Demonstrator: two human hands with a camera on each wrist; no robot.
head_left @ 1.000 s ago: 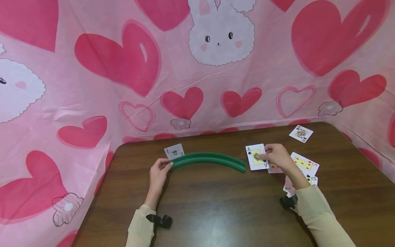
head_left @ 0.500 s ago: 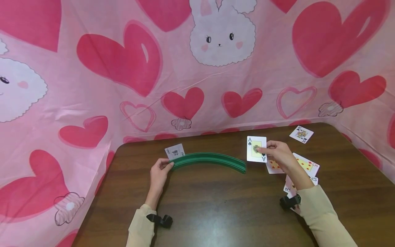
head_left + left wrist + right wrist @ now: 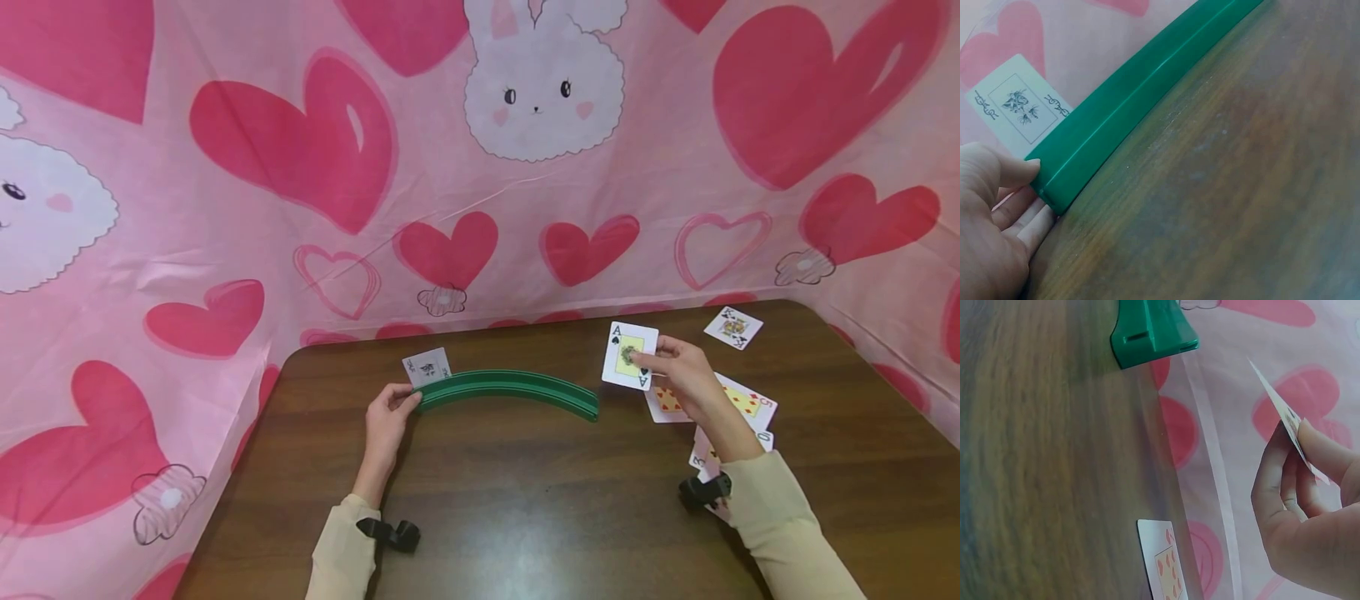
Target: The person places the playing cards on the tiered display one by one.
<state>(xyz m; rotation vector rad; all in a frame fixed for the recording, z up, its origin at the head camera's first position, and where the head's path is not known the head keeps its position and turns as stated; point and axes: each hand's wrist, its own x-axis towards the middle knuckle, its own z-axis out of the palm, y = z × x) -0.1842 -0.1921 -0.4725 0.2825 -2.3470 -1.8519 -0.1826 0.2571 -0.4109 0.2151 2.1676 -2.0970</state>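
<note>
A curved green card holder stands on the brown wooden table. At its left end my left hand grips it, thumb in front and fingers behind, as the left wrist view shows. One joker card stands in the holder near that hand, its lower edge hidden. Past the holder's right end, my right hand pinches an ace of spades between thumb and fingers, face toward me. In the right wrist view this card appears nearly edge-on, raised above the table.
Several face-up cards lie under and beside the right forearm, among them a five of diamonds and a red card. A king lies apart at the far right. Pink heart-patterned cloth hangs behind the table.
My right hand has lifted the ace of spades up and slightly right, away from the holder's end, and the card has tilted a little. The left hand and holder stay in place.
</note>
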